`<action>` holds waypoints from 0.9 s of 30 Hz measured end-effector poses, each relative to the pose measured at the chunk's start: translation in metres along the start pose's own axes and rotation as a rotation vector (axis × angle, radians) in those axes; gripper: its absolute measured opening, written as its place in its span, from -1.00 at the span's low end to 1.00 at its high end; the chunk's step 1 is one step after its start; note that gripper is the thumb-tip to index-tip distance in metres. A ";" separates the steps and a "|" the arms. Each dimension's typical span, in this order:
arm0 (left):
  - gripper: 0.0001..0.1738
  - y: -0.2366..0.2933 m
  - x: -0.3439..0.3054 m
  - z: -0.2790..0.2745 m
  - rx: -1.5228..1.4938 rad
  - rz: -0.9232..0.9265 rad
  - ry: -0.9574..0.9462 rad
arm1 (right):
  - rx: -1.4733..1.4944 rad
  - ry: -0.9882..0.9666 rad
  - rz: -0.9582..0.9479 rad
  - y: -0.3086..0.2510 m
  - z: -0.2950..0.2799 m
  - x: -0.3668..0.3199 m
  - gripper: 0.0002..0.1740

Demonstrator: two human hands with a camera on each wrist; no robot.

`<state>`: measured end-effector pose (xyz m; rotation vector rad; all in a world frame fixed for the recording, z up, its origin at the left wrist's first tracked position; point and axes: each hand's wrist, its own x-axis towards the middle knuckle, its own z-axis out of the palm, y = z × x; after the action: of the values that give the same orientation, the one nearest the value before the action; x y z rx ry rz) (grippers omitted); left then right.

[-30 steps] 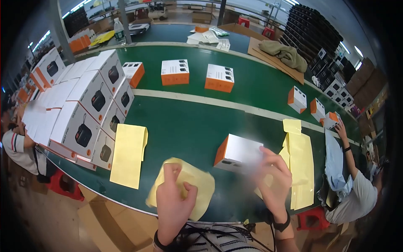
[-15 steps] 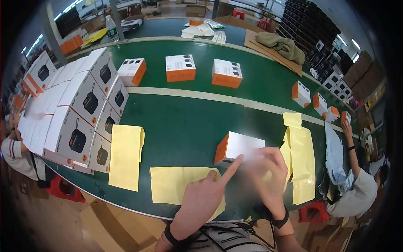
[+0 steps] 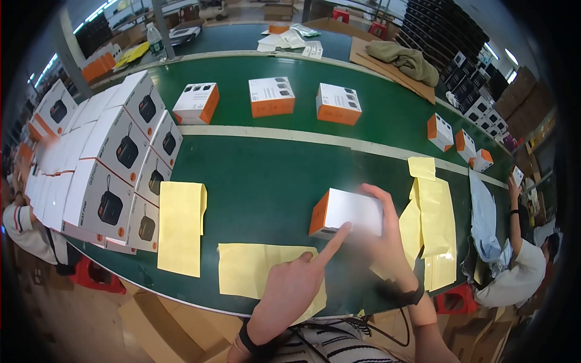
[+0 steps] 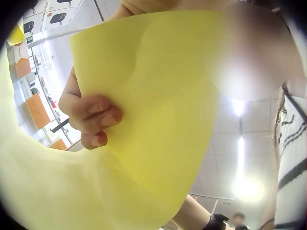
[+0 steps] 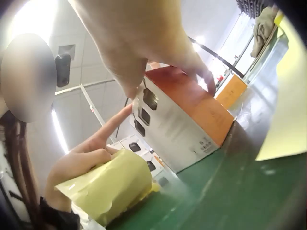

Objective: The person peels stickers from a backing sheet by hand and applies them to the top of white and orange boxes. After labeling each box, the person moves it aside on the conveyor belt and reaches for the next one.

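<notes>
A white and orange box [image 3: 345,209] rests on the green table in front of the person, with pictures of a dark device on one side in the right wrist view. My right hand [image 3: 392,251] grips it, thumb and fingers spread over opposite sides. A blurred patch covers part of this hand in the head view. My left hand [image 3: 289,287] holds a yellow sheet [image 3: 245,269] under its curled fingers [image 4: 103,117], while the index finger points out straight, its tip right at the box's near edge.
Stacked white boxes [image 3: 100,202] stand at left beside another yellow sheet [image 3: 180,230]. More yellow sheets [image 3: 439,224] lie at right, near a pale blue plastic bag [image 3: 483,212]. Several boxes [image 3: 271,97] sit on the far green strip. Another person's arm [image 3: 515,221] reaches in at far right.
My left hand has turned and moved right, its index finger now at the box; the yellow sheet has flattened. My right hand has spread over the box. Far-strip boxes have shifted right.
</notes>
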<state>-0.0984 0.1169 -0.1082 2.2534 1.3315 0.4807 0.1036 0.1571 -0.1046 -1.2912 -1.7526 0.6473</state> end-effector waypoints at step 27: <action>-0.59 0.037 -0.019 -0.059 -1.380 0.060 0.627 | -0.595 0.922 -0.110 0.275 -0.171 0.205 -0.71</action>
<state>-0.1116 0.0979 -0.0395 0.9765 0.6843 1.5942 0.3654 0.4291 -0.1697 -1.5134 -1.2188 -0.5379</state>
